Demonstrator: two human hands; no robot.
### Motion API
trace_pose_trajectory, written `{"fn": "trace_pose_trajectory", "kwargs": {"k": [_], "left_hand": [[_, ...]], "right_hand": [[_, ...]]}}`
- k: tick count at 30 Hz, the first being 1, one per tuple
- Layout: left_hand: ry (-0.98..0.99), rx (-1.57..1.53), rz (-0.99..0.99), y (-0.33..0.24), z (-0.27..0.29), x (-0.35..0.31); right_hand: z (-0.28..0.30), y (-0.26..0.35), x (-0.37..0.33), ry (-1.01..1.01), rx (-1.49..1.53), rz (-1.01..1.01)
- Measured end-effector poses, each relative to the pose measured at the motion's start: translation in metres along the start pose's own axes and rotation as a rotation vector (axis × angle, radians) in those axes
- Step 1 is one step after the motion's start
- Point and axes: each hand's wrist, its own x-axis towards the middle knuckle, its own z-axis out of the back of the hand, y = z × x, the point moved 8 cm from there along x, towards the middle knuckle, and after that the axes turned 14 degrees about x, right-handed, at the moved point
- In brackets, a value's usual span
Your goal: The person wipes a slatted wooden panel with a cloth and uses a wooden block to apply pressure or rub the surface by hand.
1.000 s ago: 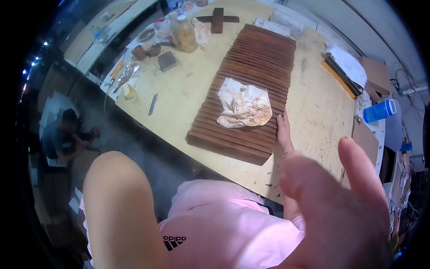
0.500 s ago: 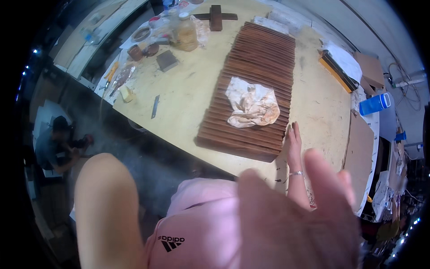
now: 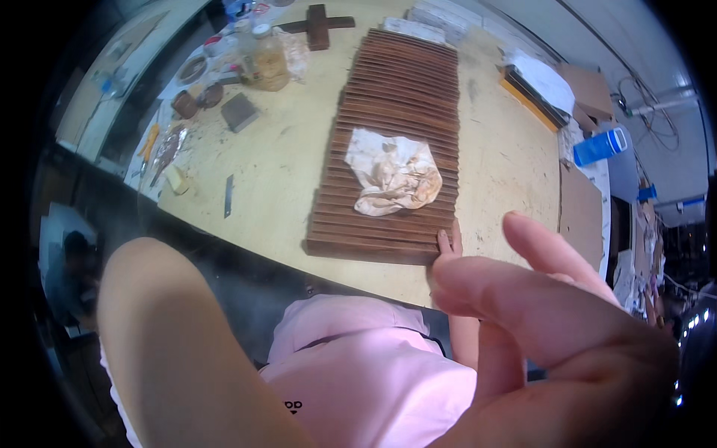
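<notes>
A long ribbed dark brown wooden panel (image 3: 403,97) lies on the pale worktable (image 3: 280,160). On its ribs rests a crumpled white cloth (image 3: 394,173) with brownish stains. My right hand (image 3: 449,241) is at the panel's near right corner, fingers stretched out along the edge; its palm is hidden behind my other hand. Large and close in front of the view is my left hand (image 3: 545,321), raised over the lower right. Its fingers are bent but apart, with nothing seen between them. My bent left arm (image 3: 160,321) fills the lower left.
A glass jar (image 3: 269,60) of yellowish liquid, a grey block (image 3: 239,112) and a flat metal strip (image 3: 228,197) sit on the left. Crossed dark wood pieces (image 3: 318,28) lie far back. A blue container (image 3: 600,147) stands right. Another person (image 3: 75,280) is low at left.
The view has shifted, so the table things appear further left. My right hand has come onto the panel's corner from beside it. My left hand has turned, its fingers now more bent.
</notes>
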Motion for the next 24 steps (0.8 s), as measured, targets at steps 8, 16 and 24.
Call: {"fn": "trace_pose_trajectory", "kwargs": {"k": [8, 16, 24], "left_hand": [[0.019, -0.015, -0.036, 0.007, -0.010, 0.011], [0.206, 0.059, 0.545, 0.151, -0.207, -0.031], [-0.092, -0.156, 0.607, 0.130, -0.333, -0.027]], "right_hand": [[-0.018, -0.016, -0.002, -0.011, 0.082, -0.056], [-0.031, 0.029, -0.012, 0.128, -0.088, 0.036], [-0.036, 0.049, -0.014, 0.170, -0.324, 0.075]]}}
